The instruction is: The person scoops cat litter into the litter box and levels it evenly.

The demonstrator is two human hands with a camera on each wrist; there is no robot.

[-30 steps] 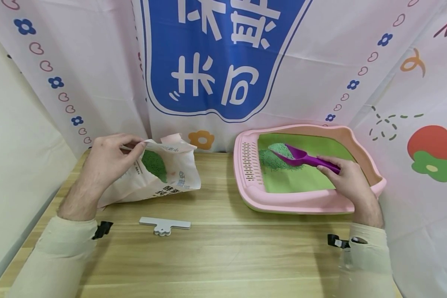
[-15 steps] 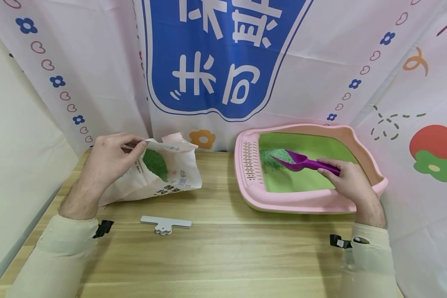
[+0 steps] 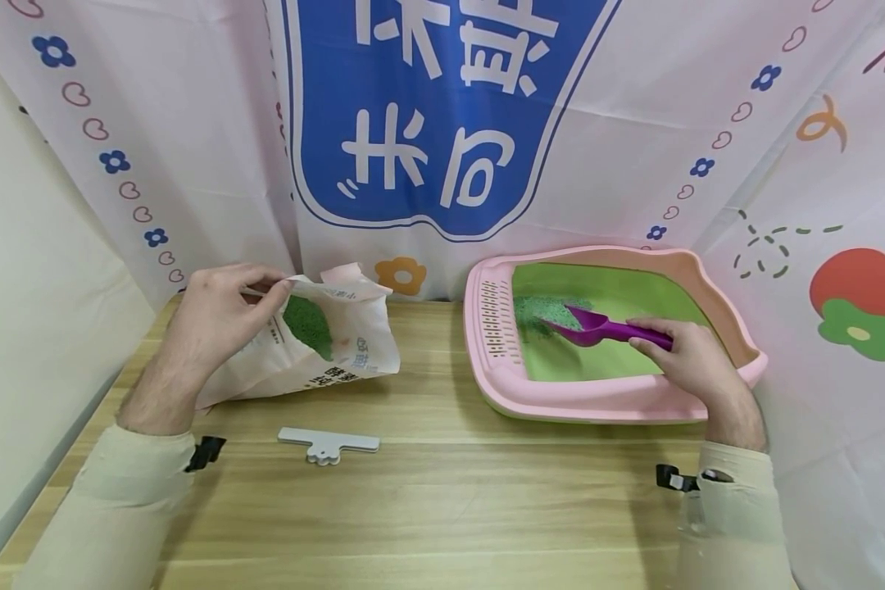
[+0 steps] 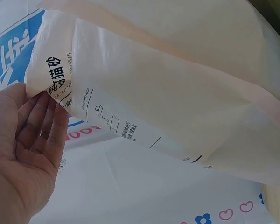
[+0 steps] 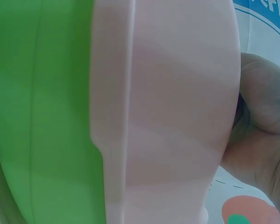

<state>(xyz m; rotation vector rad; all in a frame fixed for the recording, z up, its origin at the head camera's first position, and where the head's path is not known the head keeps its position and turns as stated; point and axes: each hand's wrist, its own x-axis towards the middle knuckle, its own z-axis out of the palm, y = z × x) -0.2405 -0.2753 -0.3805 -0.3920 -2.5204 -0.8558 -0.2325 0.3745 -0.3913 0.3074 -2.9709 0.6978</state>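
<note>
My left hand [image 3: 224,324] pinches the top edge of a white cat litter bag [image 3: 361,336] between thumb and fingers. Green litter [image 3: 306,326] shows through the bag's open mouth. In the left wrist view the bag [image 4: 154,93] bears printed cat litter lettering. With my right hand [image 3: 689,360] I grip the handle of a purple scoop [image 3: 597,328] inside the pink-rimmed litter box [image 3: 597,401]. The scoop's head lies low at the heap of green granules [image 3: 538,315] on the box's left side. The box's wall [image 5: 177,102] hides most of the right hand [image 5: 266,107] in the right wrist view.
A grey bag clip [image 3: 328,442] lies on the wooden table [image 3: 442,508] in front of the bag. Behind the table hangs a printed white cloth [image 3: 597,164]. The litter box stands at the back right, near the cloth at the side.
The scoop, heaped with granules a second ago, has gone lower and tipped, and granules have spread over the heap in the box. My left hand keeps its hold on the bag.
</note>
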